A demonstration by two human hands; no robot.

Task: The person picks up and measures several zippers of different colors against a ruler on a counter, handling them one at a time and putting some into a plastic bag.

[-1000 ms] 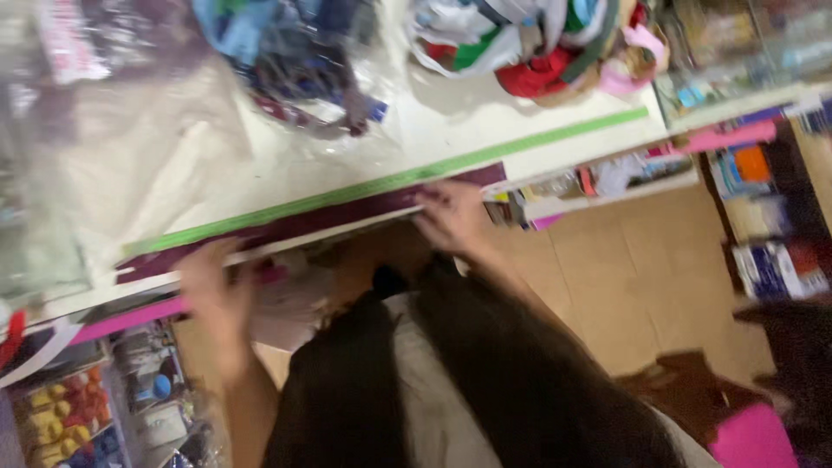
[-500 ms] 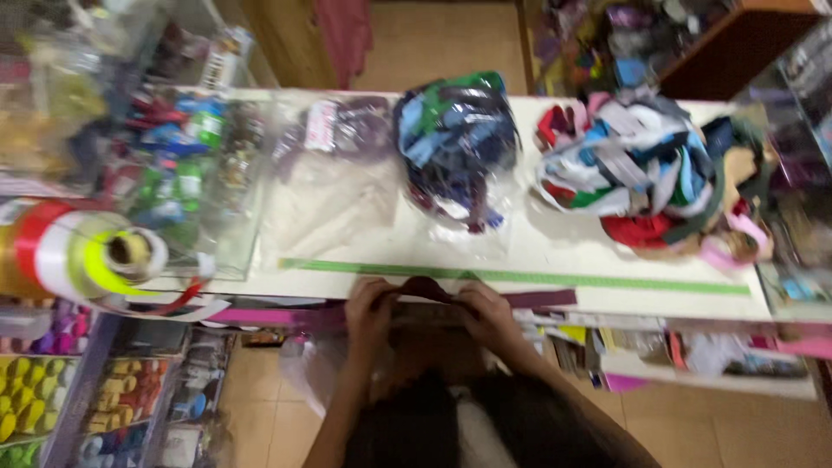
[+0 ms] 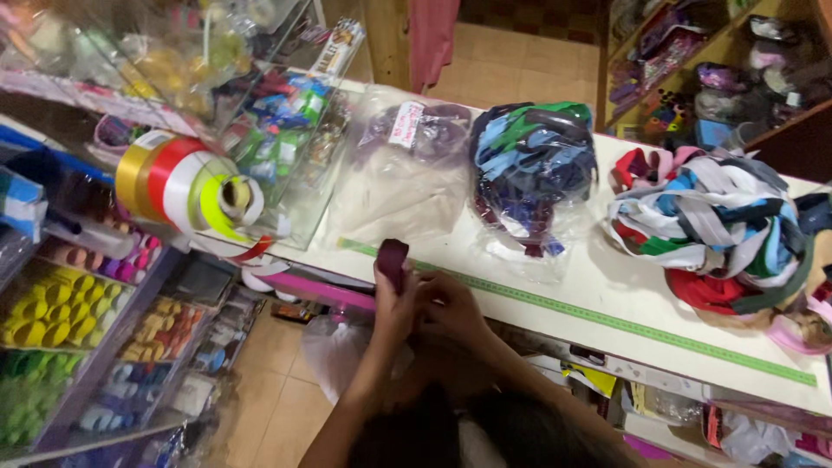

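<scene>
My hands sit at the counter's near edge, where a bare strip along the green tape measure lets me pass. Plastic bags and a ribbon heap block the far edge; ribbon spools crowd the left corner.

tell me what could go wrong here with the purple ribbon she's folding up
The folded dark purple ribbon is pinched only between the left hand and right hand at the counter edge; a loose grip could let it unfold or drop to the floor. The clear bag lies just beyond and could get nudged.
</scene>
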